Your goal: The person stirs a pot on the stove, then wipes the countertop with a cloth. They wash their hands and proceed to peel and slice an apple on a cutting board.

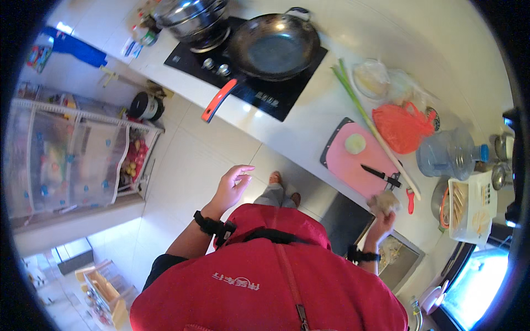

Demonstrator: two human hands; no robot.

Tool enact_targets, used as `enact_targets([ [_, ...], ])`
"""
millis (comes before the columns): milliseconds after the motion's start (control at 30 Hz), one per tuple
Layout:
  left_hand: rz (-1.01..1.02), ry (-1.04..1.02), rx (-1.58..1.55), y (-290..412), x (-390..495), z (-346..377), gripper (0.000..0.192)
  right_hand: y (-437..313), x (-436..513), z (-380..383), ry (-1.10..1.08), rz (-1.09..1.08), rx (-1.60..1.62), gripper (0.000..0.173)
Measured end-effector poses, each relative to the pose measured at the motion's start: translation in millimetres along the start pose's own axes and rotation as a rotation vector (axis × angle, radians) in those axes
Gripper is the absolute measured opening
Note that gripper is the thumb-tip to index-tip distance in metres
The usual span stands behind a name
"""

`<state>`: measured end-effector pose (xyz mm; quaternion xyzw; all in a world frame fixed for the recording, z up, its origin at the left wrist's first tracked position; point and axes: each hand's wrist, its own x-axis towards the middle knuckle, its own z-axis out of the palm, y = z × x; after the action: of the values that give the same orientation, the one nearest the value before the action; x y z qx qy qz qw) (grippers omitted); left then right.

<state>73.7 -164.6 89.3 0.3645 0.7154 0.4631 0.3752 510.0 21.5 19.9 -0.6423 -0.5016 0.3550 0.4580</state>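
Note:
My left hand (232,187) is raised over the floor in front of my body, fingers slightly curled and apart, with nothing in it. At the counter's front edge, my right hand (385,225) grips a blurred greyish-brown cloth (385,202) beside the lower end of a pink cutting board (341,159). On the board lie a pale round cut vegetable (355,143) and a knife with a black blade (372,171). A long green onion (374,128) lies across the board's far side. A red-handled peeler (410,201) rests on the counter right of the board.
A wok (275,47) with a red handle jutting past the counter edge and a steel steamer pot (190,18) stand on the black cooktop (265,99). Behind the board are a red plastic bag (401,128) and a water jug (445,153). A sink (399,265) is at right.

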Motion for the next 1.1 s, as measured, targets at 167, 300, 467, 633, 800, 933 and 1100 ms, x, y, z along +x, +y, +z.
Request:
enact_targets([
  [167, -0.195, 0.207, -0.016, -44, -44, -65, 0.025, -21, -14, 183, -0.465, -0.298, -0.247, 0.042],
  [300, -0.176, 0.446, -0.026, -98, -83, -139, 0.024, -6, -51, 330, -0.616, -0.719, -0.614, 0.031],
  [467, -0.312, 0.642, -0.002, -177, -127, -258, 0.024, -11, -126, 446, -0.556, -0.683, -0.785, 0.042],
  [633, -0.401, 0.653, 0.113, -231, -147, -392, 0.022, -31, -213, 548, -0.488, -0.479, -0.545, 0.042],
  [800, -0.394, 0.714, 0.097, -255, -122, -524, 0.022, -70, -267, 688, -0.536, -0.603, -0.634, 0.045],
  [933, -0.463, 0.733, 0.083, -276, -94, -584, 0.023, -114, -298, 811, -0.578, -0.690, -0.587, 0.047],
  [1100, -0.597, 0.776, 0.076, -298, -51, -632, 0.023, -178, -341, 976, -0.750, -0.933, -0.569, 0.046],
])
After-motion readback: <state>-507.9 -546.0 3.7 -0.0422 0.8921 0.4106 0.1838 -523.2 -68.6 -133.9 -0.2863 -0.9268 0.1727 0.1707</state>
